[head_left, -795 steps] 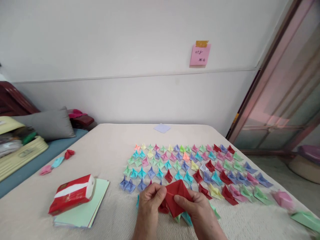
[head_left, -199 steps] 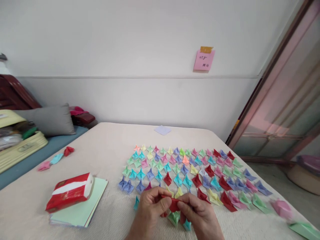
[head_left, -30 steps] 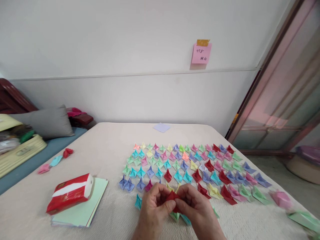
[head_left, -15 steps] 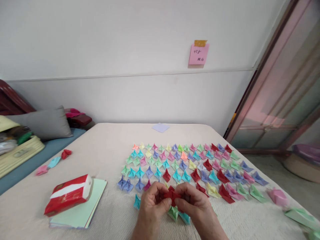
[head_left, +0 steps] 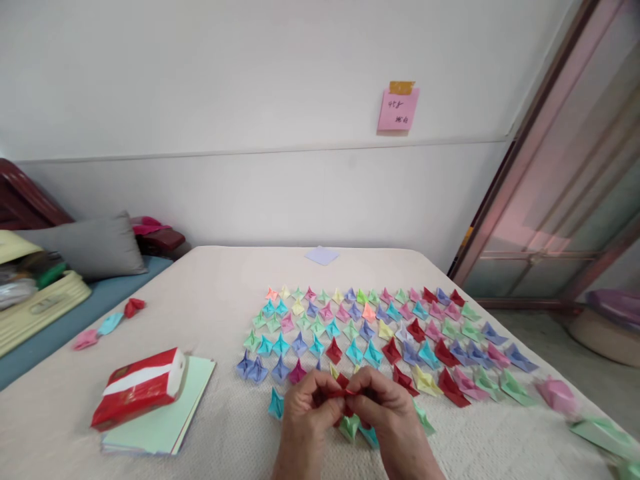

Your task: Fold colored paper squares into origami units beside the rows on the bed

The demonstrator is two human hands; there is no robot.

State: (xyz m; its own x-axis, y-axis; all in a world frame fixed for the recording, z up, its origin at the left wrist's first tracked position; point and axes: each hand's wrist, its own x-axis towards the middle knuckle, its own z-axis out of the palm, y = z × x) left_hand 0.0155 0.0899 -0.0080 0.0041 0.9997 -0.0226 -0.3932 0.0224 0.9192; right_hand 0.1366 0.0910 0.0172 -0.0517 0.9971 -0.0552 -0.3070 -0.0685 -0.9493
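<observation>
Between my two hands is a small folded red paper piece (head_left: 341, 393), mostly covered by my fingers. My left hand (head_left: 313, 407) pinches its left side with thumb and forefinger. From the other side, the thumb and forefinger of my right hand (head_left: 377, 403) close on it too. Just beneath my hands lie a green folded paper piece (head_left: 349, 427) and a partly hidden turquoise one (head_left: 369, 437). Beyond them, rows of folded paper pieces in many colours (head_left: 355, 350) cover the middle and right of the table.
A red tissue pack (head_left: 140, 390) rests on a stack of green paper sheets (head_left: 150, 430) at left. Three crumpled-looking paper pieces (head_left: 110, 323) lie near the left edge. A lilac sheet (head_left: 322, 255) is at the far edge, below a pink note (head_left: 398, 110) on the wall.
My fingers have shifted on the red paper, tilting it so less of its face shows. My right hand has moved slightly left, uncovering more of a green piece beside it.
</observation>
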